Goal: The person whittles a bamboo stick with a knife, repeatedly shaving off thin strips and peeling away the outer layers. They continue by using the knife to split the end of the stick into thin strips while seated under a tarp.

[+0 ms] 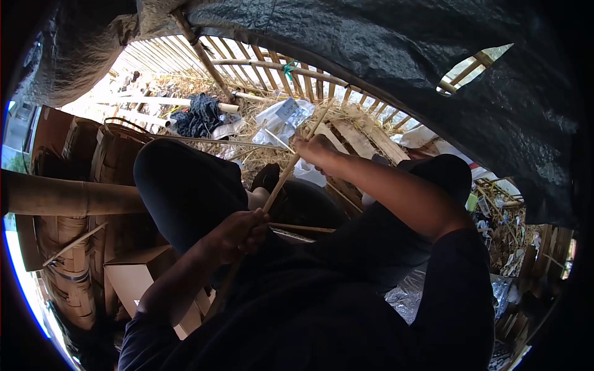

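A long bamboo strip (283,179) runs slantwise from near my lap up between my knees. Around its lower part my left hand (238,232) is closed, fingers wrapped on it. My right hand (314,152) is closed farther up, right at the strip. From the right fist a narrow, pale, blade-like piece (278,140) sticks out to the upper left; its held end is hidden in the fingers. The strip's far end rises past the right hand over the straw. Its near end disappears in the shadow by my body.
A thick bamboo pole (74,196) juts in from the left, above woven bundles and a cardboard box (133,282). Ahead lie dark cloth (199,116), a white plastic bag (281,119) and wooden planks (352,137) on straw. A slatted bamboo fence (303,77) and black sheeting (396,43) close the far side.
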### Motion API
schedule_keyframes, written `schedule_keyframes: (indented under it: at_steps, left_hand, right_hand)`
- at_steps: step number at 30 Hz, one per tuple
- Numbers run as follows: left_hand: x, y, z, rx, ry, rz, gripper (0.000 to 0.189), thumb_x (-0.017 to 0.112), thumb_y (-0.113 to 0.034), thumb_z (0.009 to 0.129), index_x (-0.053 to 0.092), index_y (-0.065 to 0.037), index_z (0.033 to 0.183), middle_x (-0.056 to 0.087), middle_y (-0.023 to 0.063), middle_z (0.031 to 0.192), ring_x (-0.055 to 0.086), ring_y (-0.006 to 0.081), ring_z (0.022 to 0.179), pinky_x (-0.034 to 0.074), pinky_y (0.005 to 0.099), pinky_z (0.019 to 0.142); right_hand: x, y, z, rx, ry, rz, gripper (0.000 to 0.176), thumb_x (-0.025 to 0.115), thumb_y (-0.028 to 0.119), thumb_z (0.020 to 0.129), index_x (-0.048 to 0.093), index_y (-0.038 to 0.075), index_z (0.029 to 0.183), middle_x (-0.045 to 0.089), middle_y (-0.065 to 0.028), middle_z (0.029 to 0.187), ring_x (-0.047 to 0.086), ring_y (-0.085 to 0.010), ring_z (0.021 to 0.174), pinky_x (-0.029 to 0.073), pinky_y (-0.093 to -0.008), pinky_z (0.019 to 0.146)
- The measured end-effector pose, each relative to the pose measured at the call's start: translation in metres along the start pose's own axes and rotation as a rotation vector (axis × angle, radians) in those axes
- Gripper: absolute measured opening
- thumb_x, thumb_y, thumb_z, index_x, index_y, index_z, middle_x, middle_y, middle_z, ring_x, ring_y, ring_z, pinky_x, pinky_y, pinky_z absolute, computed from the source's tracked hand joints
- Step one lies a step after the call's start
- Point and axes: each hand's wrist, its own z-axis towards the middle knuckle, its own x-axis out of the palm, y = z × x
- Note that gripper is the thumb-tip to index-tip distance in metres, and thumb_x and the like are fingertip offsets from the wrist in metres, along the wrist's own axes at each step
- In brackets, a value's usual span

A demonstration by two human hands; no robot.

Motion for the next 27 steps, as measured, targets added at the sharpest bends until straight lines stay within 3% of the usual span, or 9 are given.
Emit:
schedule_keyframes:
  at_steps: [2, 5, 9, 14, 17, 18, 20, 24, 27]
  left_hand:
    - [-0.002, 0.001, 0.008, -0.081, -0.039, -0.009, 0.025, 0.036, -0.035, 0.105, 0.046, -0.013, 0.098, 0.038, -0.0067, 0.065, 0.034, 0.0040, 0.047, 0.028, 0.0175, 0.039]
    - [0.000, 0.002, 0.008, -0.090, 0.063, 0.013, 0.023, 0.035, -0.032, 0.105, 0.045, -0.013, 0.099, 0.037, -0.0066, 0.064, 0.033, 0.0038, 0.048, 0.028, 0.0171, 0.039]
    - [0.004, 0.003, 0.021, -0.090, 0.005, 0.003, 0.023, 0.034, -0.032, 0.106, 0.045, -0.013, 0.096, 0.036, -0.0069, 0.064, 0.033, 0.0044, 0.047, 0.026, 0.0173, 0.039]
    - [0.003, -0.003, 0.018, -0.137, 0.012, -0.064, 0.025, 0.031, -0.031, 0.105, 0.044, -0.014, 0.092, 0.034, -0.0055, 0.062, 0.031, 0.0054, 0.046, 0.027, 0.0172, 0.038]
    - [-0.011, 0.004, 0.022, -0.136, 0.112, -0.031, 0.035, 0.029, -0.035, 0.105, 0.046, -0.009, 0.088, 0.040, -0.0029, 0.062, 0.040, 0.0103, 0.045, 0.034, 0.0227, 0.040]
    - [-0.009, 0.007, 0.020, -0.137, 0.114, -0.032, 0.035, 0.029, -0.035, 0.105, 0.046, -0.009, 0.088, 0.040, -0.0029, 0.062, 0.040, 0.0103, 0.045, 0.034, 0.0227, 0.040]
    - [-0.002, 0.010, 0.016, 0.350, 0.170, 0.288, 0.035, 0.039, -0.038, 0.103, 0.052, -0.007, 0.098, 0.054, 0.0005, 0.067, 0.054, 0.0095, 0.054, 0.045, 0.0238, 0.045]
    - [0.011, -0.006, 0.043, 0.197, -0.033, 0.361, 0.039, 0.045, -0.038, 0.101, 0.056, -0.001, 0.097, 0.060, 0.0040, 0.070, 0.063, 0.0119, 0.063, 0.052, 0.0287, 0.053]
    - [0.013, -0.011, 0.068, 0.440, -0.242, 0.710, 0.038, 0.051, -0.032, 0.098, 0.057, 0.004, 0.103, 0.062, 0.0079, 0.075, 0.064, 0.0165, 0.061, 0.052, 0.0292, 0.051]
  right_hand:
    - [0.002, 0.011, -0.028, 0.004, 0.074, -0.142, 0.046, 0.062, 0.045, 0.086, 0.061, -0.001, 0.082, 0.059, -0.0106, 0.063, 0.057, -0.0215, 0.048, 0.045, -0.0381, 0.042]
    - [0.010, 0.006, -0.034, -0.133, 0.078, -0.384, 0.051, 0.063, 0.038, 0.082, 0.063, -0.007, 0.106, 0.066, -0.0278, 0.106, 0.067, -0.0345, 0.100, 0.054, -0.0407, 0.085]
    - [-0.002, 0.011, -0.024, -0.168, 0.203, -0.610, 0.053, 0.058, 0.039, 0.083, 0.064, -0.007, 0.108, 0.065, -0.0246, 0.113, 0.065, -0.0369, 0.104, 0.050, -0.0397, 0.094]
    - [-0.010, -0.004, 0.005, -0.217, 0.147, -0.730, 0.051, 0.055, 0.041, 0.086, 0.066, -0.006, 0.102, 0.068, -0.0234, 0.102, 0.068, -0.0342, 0.096, 0.054, -0.0404, 0.082]
    - [-0.007, -0.007, 0.008, 0.079, 0.175, -0.271, 0.043, 0.062, 0.034, 0.083, 0.064, -0.007, 0.093, 0.066, -0.0183, 0.086, 0.068, -0.0263, 0.075, 0.055, -0.0355, 0.061]
    - [-0.001, -0.009, 0.007, 0.082, 0.174, -0.273, 0.043, 0.062, 0.034, 0.083, 0.064, -0.007, 0.093, 0.066, -0.0183, 0.086, 0.068, -0.0263, 0.075, 0.055, -0.0355, 0.061]
    - [0.011, -0.012, 0.005, 0.083, -0.025, -0.110, 0.042, 0.064, 0.032, 0.081, 0.064, -0.009, 0.093, 0.066, -0.0192, 0.080, 0.069, -0.0279, 0.074, 0.056, -0.0373, 0.064]
    - [0.003, 0.003, -0.014, 0.122, 0.023, -0.132, 0.042, 0.065, 0.032, 0.081, 0.064, -0.009, 0.091, 0.068, -0.0244, 0.090, 0.070, -0.0273, 0.081, 0.056, -0.0380, 0.069]
    - [0.005, 0.004, -0.013, 0.025, -0.017, -0.187, 0.042, 0.065, 0.033, 0.081, 0.065, -0.008, 0.088, 0.068, -0.0236, 0.088, 0.070, -0.0275, 0.079, 0.056, -0.0380, 0.068]
